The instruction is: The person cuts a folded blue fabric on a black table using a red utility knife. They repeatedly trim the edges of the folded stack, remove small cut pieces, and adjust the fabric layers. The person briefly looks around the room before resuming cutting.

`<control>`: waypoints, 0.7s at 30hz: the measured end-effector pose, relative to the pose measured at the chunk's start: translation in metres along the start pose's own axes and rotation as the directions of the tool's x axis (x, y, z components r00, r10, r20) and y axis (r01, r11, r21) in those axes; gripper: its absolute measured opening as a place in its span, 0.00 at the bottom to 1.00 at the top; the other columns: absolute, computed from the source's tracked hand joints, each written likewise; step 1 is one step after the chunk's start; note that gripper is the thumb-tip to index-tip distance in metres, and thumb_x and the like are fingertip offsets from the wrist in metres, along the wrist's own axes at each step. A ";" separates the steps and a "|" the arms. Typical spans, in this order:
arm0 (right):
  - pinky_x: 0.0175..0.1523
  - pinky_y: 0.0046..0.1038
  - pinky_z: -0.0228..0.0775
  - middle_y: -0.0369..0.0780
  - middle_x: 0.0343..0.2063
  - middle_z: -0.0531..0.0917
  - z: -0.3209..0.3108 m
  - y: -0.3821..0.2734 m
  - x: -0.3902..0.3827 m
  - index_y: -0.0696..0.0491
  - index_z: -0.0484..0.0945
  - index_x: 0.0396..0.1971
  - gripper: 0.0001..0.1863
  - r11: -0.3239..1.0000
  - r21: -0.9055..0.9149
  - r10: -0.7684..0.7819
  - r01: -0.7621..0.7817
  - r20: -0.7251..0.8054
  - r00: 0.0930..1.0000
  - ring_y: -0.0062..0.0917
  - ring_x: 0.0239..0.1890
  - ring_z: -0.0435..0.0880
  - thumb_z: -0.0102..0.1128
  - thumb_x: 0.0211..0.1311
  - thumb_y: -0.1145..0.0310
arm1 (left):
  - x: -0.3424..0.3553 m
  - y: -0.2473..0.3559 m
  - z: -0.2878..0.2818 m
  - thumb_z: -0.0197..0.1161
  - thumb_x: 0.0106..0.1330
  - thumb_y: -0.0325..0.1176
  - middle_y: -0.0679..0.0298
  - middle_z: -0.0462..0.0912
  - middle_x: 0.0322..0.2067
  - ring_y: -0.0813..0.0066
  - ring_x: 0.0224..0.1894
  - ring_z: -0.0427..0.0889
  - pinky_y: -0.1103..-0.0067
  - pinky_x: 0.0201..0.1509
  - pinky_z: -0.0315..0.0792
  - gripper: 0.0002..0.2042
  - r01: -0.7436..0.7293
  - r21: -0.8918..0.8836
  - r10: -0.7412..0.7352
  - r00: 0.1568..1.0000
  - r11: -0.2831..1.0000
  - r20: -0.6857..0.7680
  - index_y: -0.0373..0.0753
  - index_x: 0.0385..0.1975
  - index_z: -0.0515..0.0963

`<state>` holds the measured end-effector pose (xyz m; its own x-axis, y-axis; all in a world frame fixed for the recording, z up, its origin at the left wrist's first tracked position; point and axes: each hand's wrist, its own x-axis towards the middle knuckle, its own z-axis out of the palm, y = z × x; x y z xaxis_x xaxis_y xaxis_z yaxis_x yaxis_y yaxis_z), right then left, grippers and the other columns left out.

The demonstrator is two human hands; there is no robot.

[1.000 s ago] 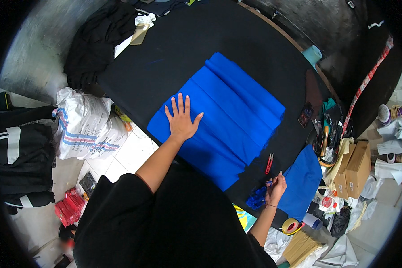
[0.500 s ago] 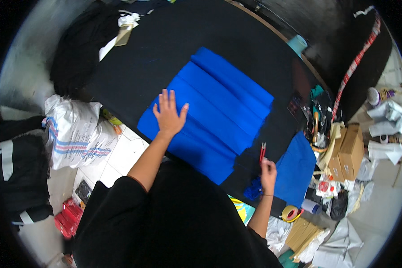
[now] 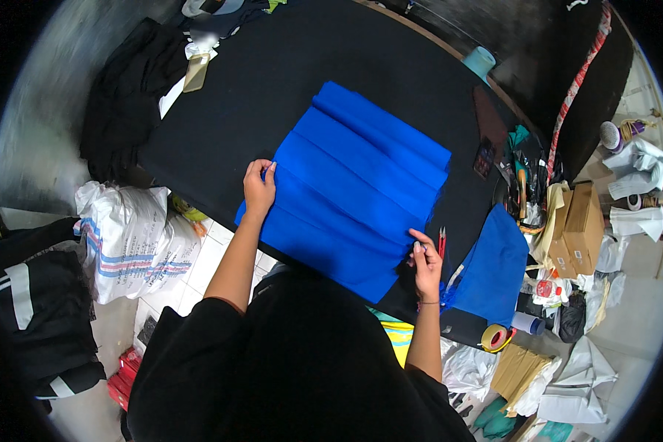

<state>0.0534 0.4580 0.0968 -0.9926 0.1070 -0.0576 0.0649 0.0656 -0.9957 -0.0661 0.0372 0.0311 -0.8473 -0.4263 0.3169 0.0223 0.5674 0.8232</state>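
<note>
A rectangle of bright blue cloth (image 3: 353, 177) with several crosswise folds or creases lies on the black-covered table. My left hand (image 3: 259, 190) is closed at its left edge, thumb and fingers pinching the cloth. At the lower right edge, my right hand (image 3: 427, 269) has its index finger and thumb bent around the frayed border; its other fingers are partly hidden. Right beside that hand is a slim red two-pronged tool (image 3: 442, 241), perhaps small snips. Whether my fingers still touch the tool cannot be made out.
Another blue cloth piece (image 3: 493, 269) lies at the table's right, near a tape roll (image 3: 495, 337) and a thread cone (image 3: 527, 323). A basket of tools (image 3: 527, 206) stands behind it. Black cloth (image 3: 129, 96) is heaped far left. A white sack (image 3: 129, 236) stands on the floor.
My left hand has gone from lying flat on the cloth to pinching its left edge. My right hand has moved from the red tool left to the cloth's edge.
</note>
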 end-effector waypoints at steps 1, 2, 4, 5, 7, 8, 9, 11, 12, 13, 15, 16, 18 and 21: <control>0.36 0.23 0.71 0.39 0.43 0.89 0.007 0.001 0.000 0.58 0.76 0.32 0.14 0.977 0.177 0.125 -0.122 -0.009 0.992 0.20 0.28 0.78 0.60 0.79 0.65 | 0.001 0.001 0.000 0.67 0.73 0.29 0.53 0.83 0.36 0.57 0.37 0.84 0.68 0.44 0.78 0.06 0.001 -0.017 -0.001 1.000 1.000 -0.002 0.32 0.37 0.81; 0.34 0.26 0.71 0.40 0.36 0.89 0.010 0.008 0.001 0.57 0.73 0.33 0.17 0.976 0.139 0.171 -0.170 0.006 0.985 0.20 0.25 0.76 0.57 0.82 0.61 | 0.001 0.002 0.000 0.67 0.73 0.29 0.54 0.83 0.35 0.59 0.36 0.83 0.69 0.43 0.77 0.06 0.001 -0.034 -0.001 1.000 0.999 -0.004 0.32 0.37 0.80; 0.33 0.32 0.73 0.44 0.31 0.88 0.009 0.044 0.006 0.58 0.73 0.33 0.17 0.952 -0.294 0.078 -0.080 -0.018 0.997 0.26 0.25 0.79 0.57 0.81 0.60 | 0.003 0.004 -0.001 0.67 0.73 0.29 0.54 0.82 0.34 0.59 0.36 0.82 0.68 0.42 0.76 0.06 -0.010 -0.037 0.010 1.000 0.999 0.005 0.32 0.36 0.80; 0.33 0.35 0.73 0.45 0.28 0.87 0.009 0.056 0.008 0.58 0.72 0.33 0.18 0.869 -0.494 0.031 -0.034 -0.013 0.999 0.29 0.24 0.81 0.58 0.81 0.60 | 0.003 0.004 -0.003 0.67 0.73 0.29 0.55 0.81 0.34 0.59 0.35 0.82 0.68 0.42 0.76 0.07 -0.015 -0.037 0.016 1.000 0.999 0.008 0.32 0.36 0.79; 0.35 0.48 0.74 0.54 0.26 0.84 0.034 0.040 0.007 0.57 0.74 0.34 0.16 0.764 -0.645 -0.023 0.005 -0.020 1.000 0.54 0.31 0.86 0.61 0.77 0.60 | 0.004 0.000 -0.005 0.66 0.74 0.30 0.55 0.81 0.34 0.57 0.35 0.82 0.67 0.42 0.76 0.07 -0.041 -0.021 0.041 0.999 0.999 0.016 0.33 0.35 0.79; 0.35 0.48 0.74 0.54 0.26 0.84 0.040 0.041 0.008 0.57 0.74 0.34 0.16 0.718 -0.694 -0.072 0.045 -0.009 0.997 0.54 0.31 0.86 0.61 0.76 0.61 | 0.004 0.000 -0.004 0.65 0.74 0.31 0.55 0.81 0.34 0.56 0.35 0.82 0.66 0.42 0.75 0.08 -0.056 -0.017 0.056 0.998 0.998 0.023 0.33 0.35 0.79; 0.35 0.49 0.75 0.54 0.25 0.84 0.044 0.047 0.009 0.58 0.74 0.34 0.15 0.666 -0.741 -0.118 0.086 0.009 0.993 0.54 0.30 0.85 0.62 0.76 0.61 | 0.003 0.001 -0.005 0.64 0.74 0.31 0.55 0.81 0.35 0.55 0.36 0.82 0.66 0.42 0.75 0.07 -0.079 0.004 0.079 0.997 0.997 0.024 0.33 0.36 0.79; 0.34 0.49 0.75 0.52 0.24 0.83 0.046 0.055 0.010 0.57 0.73 0.34 0.14 0.589 -0.798 -0.179 0.132 0.030 0.983 0.52 0.29 0.85 0.62 0.75 0.62 | 0.004 0.005 -0.005 0.63 0.75 0.31 0.56 0.81 0.37 0.52 0.38 0.81 0.64 0.43 0.76 0.07 -0.133 0.040 0.133 0.991 0.990 0.024 0.34 0.36 0.79; 0.34 0.49 0.75 0.52 0.24 0.83 0.049 0.057 0.011 0.57 0.73 0.34 0.14 0.554 -0.819 -0.201 0.149 0.042 0.979 0.52 0.28 0.85 0.62 0.75 0.62 | 0.004 0.006 -0.007 0.62 0.75 0.31 0.56 0.81 0.37 0.52 0.39 0.81 0.63 0.43 0.76 0.07 -0.187 0.097 0.183 0.982 0.978 0.045 0.35 0.36 0.79; 0.33 0.49 0.75 0.51 0.23 0.83 0.049 0.060 0.010 0.56 0.73 0.33 0.14 0.517 -0.841 -0.225 0.159 0.046 0.973 0.51 0.27 0.85 0.62 0.75 0.62 | 0.003 0.009 -0.008 0.61 0.75 0.31 0.57 0.81 0.38 0.51 0.40 0.80 0.62 0.44 0.76 0.07 -0.244 0.148 0.236 0.969 0.958 0.072 0.35 0.36 0.79; 0.32 0.48 0.75 0.51 0.22 0.83 0.050 0.061 0.013 0.56 0.73 0.33 0.14 0.470 -0.866 -0.235 0.172 0.065 0.970 0.50 0.26 0.85 0.62 0.75 0.62 | 0.003 0.016 -0.011 0.62 0.74 0.31 0.57 0.81 0.38 0.51 0.42 0.80 0.61 0.45 0.76 0.06 -0.295 0.225 0.271 0.954 0.929 0.132 0.36 0.36 0.80; 0.31 0.48 0.75 0.52 0.22 0.82 0.051 0.060 0.013 0.56 0.72 0.33 0.15 0.460 -0.871 -0.224 0.170 0.071 0.972 0.51 0.26 0.85 0.62 0.75 0.61 | 0.003 0.019 -0.012 0.62 0.74 0.31 0.57 0.80 0.38 0.51 0.43 0.79 0.61 0.45 0.76 0.05 -0.290 0.253 0.255 0.953 0.923 0.161 0.36 0.36 0.80; 0.30 0.48 0.74 0.52 0.21 0.82 0.050 0.060 0.014 0.56 0.72 0.32 0.16 0.421 -0.895 -0.182 0.150 0.079 0.980 0.50 0.24 0.84 0.62 0.75 0.60 | 0.006 0.027 -0.014 0.65 0.71 0.31 0.58 0.80 0.37 0.52 0.43 0.79 0.61 0.46 0.77 0.06 -0.314 0.311 0.258 0.943 0.897 0.208 0.37 0.34 0.80; 0.30 0.48 0.73 0.51 0.20 0.81 0.049 0.064 0.012 0.55 0.71 0.32 0.17 0.414 -0.896 -0.187 0.159 0.087 0.979 0.50 0.23 0.83 0.62 0.75 0.60 | 0.007 0.029 -0.012 0.66 0.69 0.32 0.59 0.80 0.37 0.51 0.43 0.78 0.61 0.42 0.77 0.05 -0.501 0.264 0.380 0.835 0.824 0.398 0.39 0.32 0.81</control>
<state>0.0408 0.4152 0.0293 -0.9924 0.0061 0.1231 -0.0385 0.9333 -0.3569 -0.0648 0.0418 0.0626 -0.9102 0.1402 0.3897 0.3028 0.8673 0.3951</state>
